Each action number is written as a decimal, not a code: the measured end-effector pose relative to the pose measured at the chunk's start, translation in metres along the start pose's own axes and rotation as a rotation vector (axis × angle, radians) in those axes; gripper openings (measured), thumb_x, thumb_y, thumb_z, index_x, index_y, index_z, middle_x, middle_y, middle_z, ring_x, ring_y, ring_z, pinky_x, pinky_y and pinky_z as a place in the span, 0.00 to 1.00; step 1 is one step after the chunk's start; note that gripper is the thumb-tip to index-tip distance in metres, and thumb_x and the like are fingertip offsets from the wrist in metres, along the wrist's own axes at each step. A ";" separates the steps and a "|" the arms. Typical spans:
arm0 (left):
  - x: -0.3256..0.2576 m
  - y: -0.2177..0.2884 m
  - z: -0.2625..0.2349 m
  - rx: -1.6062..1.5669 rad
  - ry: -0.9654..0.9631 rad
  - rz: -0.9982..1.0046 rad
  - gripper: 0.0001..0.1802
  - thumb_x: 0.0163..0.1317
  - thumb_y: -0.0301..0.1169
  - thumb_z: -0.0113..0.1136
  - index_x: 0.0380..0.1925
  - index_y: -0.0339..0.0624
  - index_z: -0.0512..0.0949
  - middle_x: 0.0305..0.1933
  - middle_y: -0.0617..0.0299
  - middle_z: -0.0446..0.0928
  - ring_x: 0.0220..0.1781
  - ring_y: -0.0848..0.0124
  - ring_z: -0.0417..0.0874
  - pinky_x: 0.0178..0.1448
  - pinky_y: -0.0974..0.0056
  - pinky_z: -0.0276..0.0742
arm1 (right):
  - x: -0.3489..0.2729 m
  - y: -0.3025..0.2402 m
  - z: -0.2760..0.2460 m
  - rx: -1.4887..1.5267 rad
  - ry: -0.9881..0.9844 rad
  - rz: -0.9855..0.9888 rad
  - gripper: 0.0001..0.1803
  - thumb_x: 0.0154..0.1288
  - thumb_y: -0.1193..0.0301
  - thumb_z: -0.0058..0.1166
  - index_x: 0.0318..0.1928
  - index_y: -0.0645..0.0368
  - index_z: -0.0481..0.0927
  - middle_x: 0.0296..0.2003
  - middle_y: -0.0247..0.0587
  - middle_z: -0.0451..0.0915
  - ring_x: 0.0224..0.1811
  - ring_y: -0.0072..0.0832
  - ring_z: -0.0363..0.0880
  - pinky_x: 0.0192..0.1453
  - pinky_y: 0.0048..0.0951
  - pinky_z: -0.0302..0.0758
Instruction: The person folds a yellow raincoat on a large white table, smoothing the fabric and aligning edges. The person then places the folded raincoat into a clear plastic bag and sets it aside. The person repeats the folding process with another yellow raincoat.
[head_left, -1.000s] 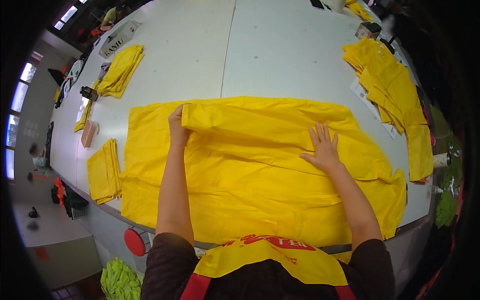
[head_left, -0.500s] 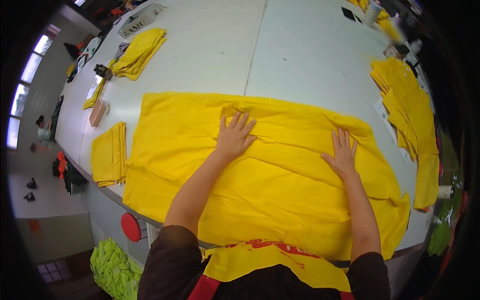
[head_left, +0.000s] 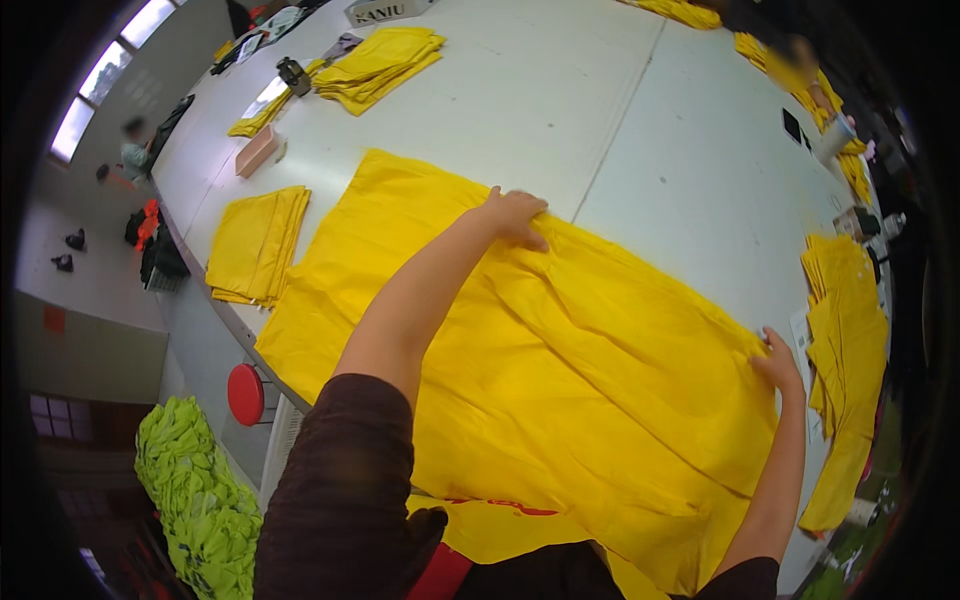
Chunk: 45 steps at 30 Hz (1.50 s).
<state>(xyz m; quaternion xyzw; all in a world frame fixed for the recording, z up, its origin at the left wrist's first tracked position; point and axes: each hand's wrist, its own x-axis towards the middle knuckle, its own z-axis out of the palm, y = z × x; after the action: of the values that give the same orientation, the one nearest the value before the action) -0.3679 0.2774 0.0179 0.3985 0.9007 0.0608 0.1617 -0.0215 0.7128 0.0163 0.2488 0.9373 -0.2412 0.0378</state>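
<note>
A large yellow fabric piece, wrinkled and looking like a garment panel, lies spread over the near part of the table. My left hand rests on its far edge, thumb apart from the fingers, which reach along the edge. At the cloth's far right corner is my right hand, thumb and fingers spread at the border. Both hands look open and touch the cloth. What the fingertips do under the edge is hidden. The cloth's near side runs up to my yellow apron.
Folded yellow stacks lie left, far left and right on the white table. A pink tray, a dark bottle and a phone are there too. A red stool and a lime-green pile stand left.
Both hands have moved from flat on the cloth's middle to its far edge and right corner. My view has turned, and the cloth now lies slanted in it.
</note>
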 end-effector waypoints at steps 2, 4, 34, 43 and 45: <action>-0.003 0.004 -0.023 0.102 -0.112 -0.020 0.44 0.38 0.58 0.66 0.55 0.48 0.67 0.56 0.60 0.71 0.63 0.59 0.64 0.66 0.45 0.47 | 0.002 -0.026 -0.010 0.040 -0.167 0.126 0.28 0.44 0.73 0.56 0.50 0.67 0.70 0.38 0.48 0.77 0.38 0.32 0.77 0.43 0.27 0.73; -0.004 0.000 -0.028 0.134 -0.193 -0.016 0.45 0.35 0.60 0.67 0.52 0.48 0.69 0.53 0.60 0.72 0.58 0.59 0.68 0.64 0.45 0.51 | -0.009 -0.049 -0.022 0.011 -0.218 0.190 0.16 0.42 0.75 0.55 0.35 0.66 0.71 0.28 0.45 0.76 0.27 0.30 0.74 0.33 0.29 0.71; -0.422 0.010 0.162 -0.060 0.659 0.088 0.20 0.37 0.22 0.57 0.36 0.43 0.72 0.39 0.57 0.72 0.41 0.58 0.73 0.46 0.57 0.67 | -0.401 -0.093 0.119 -0.446 -0.012 -0.467 0.27 0.44 0.83 0.50 0.51 0.59 0.72 0.45 0.49 0.69 0.45 0.47 0.68 0.47 0.40 0.67; -0.380 0.017 0.156 0.085 0.898 -0.023 0.16 0.42 0.23 0.54 0.36 0.46 0.75 0.36 0.60 0.74 0.36 0.61 0.74 0.41 0.58 0.67 | -0.363 -0.025 0.104 -0.580 0.209 -0.331 0.31 0.47 0.86 0.45 0.56 0.60 0.69 0.50 0.50 0.70 0.52 0.45 0.67 0.55 0.40 0.64; -0.390 -0.039 0.146 0.167 0.901 -0.141 0.13 0.43 0.25 0.54 0.33 0.48 0.76 0.30 0.63 0.72 0.33 0.63 0.73 0.37 0.58 0.66 | -0.361 -0.022 0.103 -0.602 0.167 -0.278 0.33 0.47 0.87 0.45 0.58 0.60 0.66 0.54 0.50 0.68 0.55 0.45 0.66 0.59 0.40 0.61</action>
<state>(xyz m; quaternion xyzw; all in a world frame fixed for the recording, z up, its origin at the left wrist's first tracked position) -0.1004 -0.0394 -0.0337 0.2819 0.9079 0.1440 -0.2747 0.2783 0.4862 0.0043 0.1150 0.9913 0.0647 -0.0005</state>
